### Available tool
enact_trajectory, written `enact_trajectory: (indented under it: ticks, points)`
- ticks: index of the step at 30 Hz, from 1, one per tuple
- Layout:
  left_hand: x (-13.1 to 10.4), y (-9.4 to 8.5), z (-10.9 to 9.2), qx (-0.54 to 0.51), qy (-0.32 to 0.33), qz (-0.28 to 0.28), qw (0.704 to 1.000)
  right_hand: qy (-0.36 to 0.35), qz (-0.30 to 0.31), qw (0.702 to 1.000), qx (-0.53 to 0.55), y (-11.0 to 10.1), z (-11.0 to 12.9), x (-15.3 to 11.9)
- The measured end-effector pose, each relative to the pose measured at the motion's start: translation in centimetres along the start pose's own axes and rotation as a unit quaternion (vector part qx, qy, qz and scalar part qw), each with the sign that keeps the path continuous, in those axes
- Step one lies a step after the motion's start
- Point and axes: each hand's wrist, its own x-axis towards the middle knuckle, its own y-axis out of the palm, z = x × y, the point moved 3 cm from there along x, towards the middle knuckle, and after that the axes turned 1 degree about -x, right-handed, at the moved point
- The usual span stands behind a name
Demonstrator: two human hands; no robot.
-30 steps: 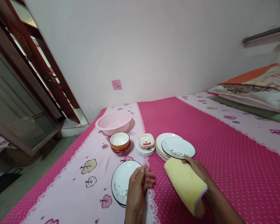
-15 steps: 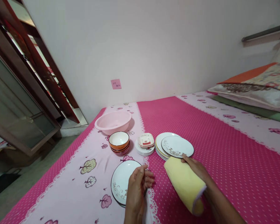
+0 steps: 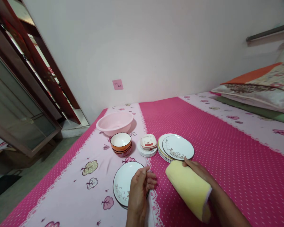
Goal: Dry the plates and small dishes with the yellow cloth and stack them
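since a moment ago the top plate (image 3: 178, 147) of the far stack has slid left, squarer on its pile, with the right hand (image 3: 196, 167) at its near rim. that hand lies flat, fingers loosely stretched, a yellow cloth (image 3: 188, 187) draped over its wrist; whether it grips the cloth is hard to tell. the left hand (image 3: 139, 191) rests half curled, fingertips on the right edge of the near plate (image 3: 124, 186) on the bed. orange bowls (image 3: 121, 144) and a pink basin (image 3: 115, 122) sit farther left.

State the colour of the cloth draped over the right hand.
Pale yellow cloth; the head view shows it.
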Motion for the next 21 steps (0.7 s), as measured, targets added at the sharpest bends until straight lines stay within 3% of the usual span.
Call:
enact_trajectory:
  ticks: [9,16,21]
  points:
    - [-0.1,0.1,0.2,0.008,-0.001,0.006,1.0,0.028,0.023,0.997,0.073,0.5,-1.0,0.9]
    - [-0.2,0.3,0.2,0.013,-0.002,0.004,1.0,0.003,0.049,0.995,0.088,0.8,-0.8,1.1]
    - [-0.2,0.1,0.3,0.015,0.0,0.007,1.0,-0.039,0.109,0.989,0.089,0.9,0.2,0.3]
